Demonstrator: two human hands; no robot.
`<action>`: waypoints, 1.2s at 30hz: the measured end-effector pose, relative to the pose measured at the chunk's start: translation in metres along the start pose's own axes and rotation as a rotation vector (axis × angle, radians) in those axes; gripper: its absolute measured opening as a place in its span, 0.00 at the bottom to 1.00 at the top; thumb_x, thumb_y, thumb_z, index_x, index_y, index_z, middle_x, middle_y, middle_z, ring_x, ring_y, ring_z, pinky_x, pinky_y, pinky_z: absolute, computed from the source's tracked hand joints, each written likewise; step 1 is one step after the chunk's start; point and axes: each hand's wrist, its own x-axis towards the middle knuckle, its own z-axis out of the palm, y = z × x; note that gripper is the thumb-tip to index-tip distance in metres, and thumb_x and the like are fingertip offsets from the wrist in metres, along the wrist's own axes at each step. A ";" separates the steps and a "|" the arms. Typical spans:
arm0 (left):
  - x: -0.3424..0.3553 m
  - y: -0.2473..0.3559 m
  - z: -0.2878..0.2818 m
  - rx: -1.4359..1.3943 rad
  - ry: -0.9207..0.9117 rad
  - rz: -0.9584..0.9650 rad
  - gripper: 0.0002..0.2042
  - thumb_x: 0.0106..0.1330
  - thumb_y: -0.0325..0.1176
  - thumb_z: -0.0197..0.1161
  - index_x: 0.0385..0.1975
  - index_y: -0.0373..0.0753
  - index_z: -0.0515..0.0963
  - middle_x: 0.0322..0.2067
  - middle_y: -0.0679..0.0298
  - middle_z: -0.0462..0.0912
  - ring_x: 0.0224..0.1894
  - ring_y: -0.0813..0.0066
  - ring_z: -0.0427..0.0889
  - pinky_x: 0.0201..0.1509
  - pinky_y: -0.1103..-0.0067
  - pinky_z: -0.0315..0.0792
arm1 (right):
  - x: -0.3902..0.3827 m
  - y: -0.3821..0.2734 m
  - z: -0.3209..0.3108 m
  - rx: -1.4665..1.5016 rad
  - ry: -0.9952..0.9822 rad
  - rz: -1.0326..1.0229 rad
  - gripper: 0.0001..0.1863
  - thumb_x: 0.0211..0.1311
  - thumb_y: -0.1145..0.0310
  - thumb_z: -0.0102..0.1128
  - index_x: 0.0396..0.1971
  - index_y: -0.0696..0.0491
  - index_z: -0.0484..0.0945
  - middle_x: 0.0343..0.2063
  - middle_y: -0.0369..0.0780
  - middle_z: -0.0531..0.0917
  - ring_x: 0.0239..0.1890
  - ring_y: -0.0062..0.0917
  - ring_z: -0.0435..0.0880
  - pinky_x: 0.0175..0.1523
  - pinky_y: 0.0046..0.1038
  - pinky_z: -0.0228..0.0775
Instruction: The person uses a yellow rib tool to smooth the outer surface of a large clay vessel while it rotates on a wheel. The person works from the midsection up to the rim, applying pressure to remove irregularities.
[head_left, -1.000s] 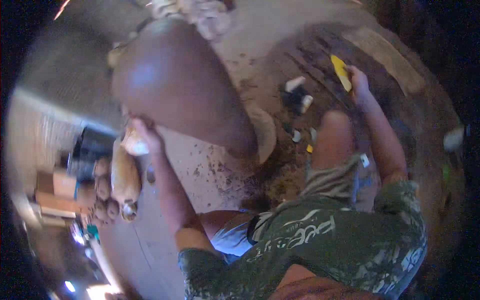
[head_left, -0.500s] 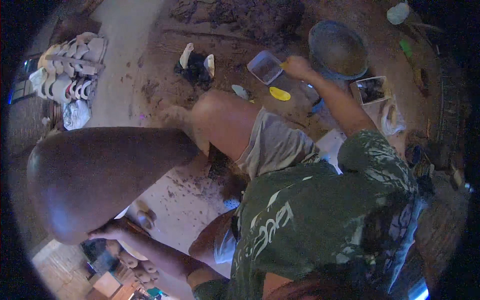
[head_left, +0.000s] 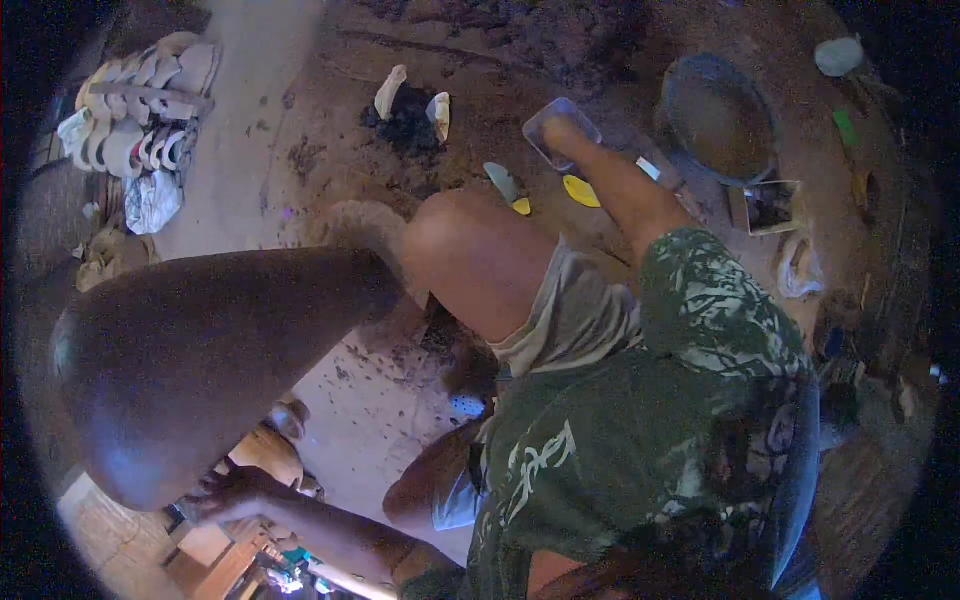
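A large, dark brown clay pot [head_left: 220, 350] lies tilted across the left side, its broad end toward the far left. My left hand [head_left: 228, 495] is at the lower edge of that broad end, fingers curled against it. My right arm stretches forward, and my right hand [head_left: 566, 138] is down inside a clear plastic tub [head_left: 534, 128]; its fingers are blurred and partly hidden. Close to the tub lie a yellow oval scraper [head_left: 581, 191], a grey oval piece [head_left: 500, 181] and a small yellow piece [head_left: 521, 206].
A dark round basin [head_left: 722, 120] stands beyond my right arm, with an open box [head_left: 772, 208] beside it. Dark clay [head_left: 405, 120] with two pale pieces lies ahead. Curved pale pieces [head_left: 130, 110] are stacked at far left. My bent knee [head_left: 450, 235] adjoins the pot.
My right hand has moved from the tub's right edge into it. The yellow piece seen at that hand is gone from there; one shows beside the grey piece. My left hand's fingers have curled more.
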 end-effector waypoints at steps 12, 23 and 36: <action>0.027 0.018 -0.004 -0.012 -0.043 0.086 0.40 0.72 0.68 0.44 0.73 0.44 0.61 0.72 0.51 0.64 0.73 0.49 0.62 0.73 0.50 0.59 | -0.046 -0.105 -0.036 0.008 0.069 0.037 0.14 0.60 0.68 0.58 0.42 0.55 0.88 0.46 0.51 0.88 0.45 0.46 0.89 0.51 0.47 0.82; 0.040 0.009 -0.012 -0.091 -0.016 0.045 0.39 0.70 0.64 0.50 0.70 0.37 0.65 0.70 0.53 0.67 0.72 0.52 0.63 0.74 0.60 0.56 | -0.027 -0.093 -0.009 -0.036 -0.033 0.065 0.15 0.59 0.65 0.62 0.42 0.55 0.89 0.46 0.49 0.88 0.47 0.41 0.89 0.52 0.44 0.82; 0.128 -0.023 -0.058 -0.098 -0.105 -0.163 0.41 0.70 0.68 0.43 0.75 0.46 0.59 0.73 0.53 0.63 0.72 0.48 0.61 0.75 0.49 0.56 | -0.063 -0.125 -0.262 0.522 -0.242 -0.338 0.21 0.59 0.63 0.69 0.49 0.59 0.83 0.35 0.43 0.88 0.36 0.30 0.87 0.42 0.32 0.80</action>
